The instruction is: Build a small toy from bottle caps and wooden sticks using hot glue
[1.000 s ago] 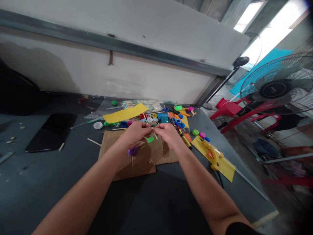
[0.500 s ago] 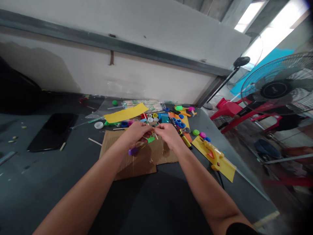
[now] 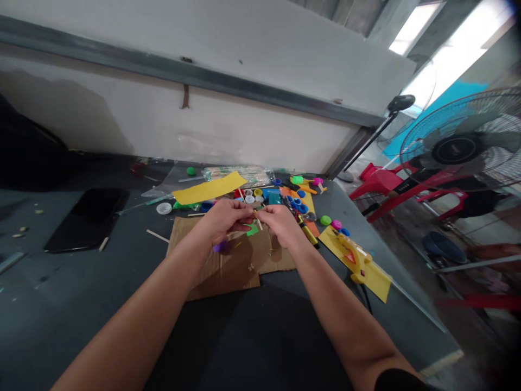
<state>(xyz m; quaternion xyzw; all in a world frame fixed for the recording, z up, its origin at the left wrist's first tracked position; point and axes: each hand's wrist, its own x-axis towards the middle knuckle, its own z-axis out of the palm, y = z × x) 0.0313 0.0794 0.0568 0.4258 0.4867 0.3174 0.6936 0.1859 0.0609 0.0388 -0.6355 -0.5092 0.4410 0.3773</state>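
Over the cardboard sheet (image 3: 228, 274), my left hand (image 3: 228, 220) and my right hand (image 3: 280, 221) meet fingertip to fingertip. Both are pinched round something small that the fingers mostly hide. A thin pale stick (image 3: 259, 224) shows between the fingertips. Just under them lies a bright green piece (image 3: 253, 228), and a purple piece (image 3: 220, 246) sits below my left hand on the cardboard.
Bottle caps (image 3: 299, 205), a yellow sheet (image 3: 209, 188) and bagged sticks (image 3: 240, 174) lie behind the hands. A phone (image 3: 87, 220) is at left. At right, a yellow glue gun (image 3: 358, 262) rests on yellow card (image 3: 378, 282); a fan (image 3: 456, 149) stands beyond.
My left hand has turned slightly, its fingers shifting at the fingertips' meeting point. More of the green piece shows, and less of the purple one. My right hand has hardly moved.
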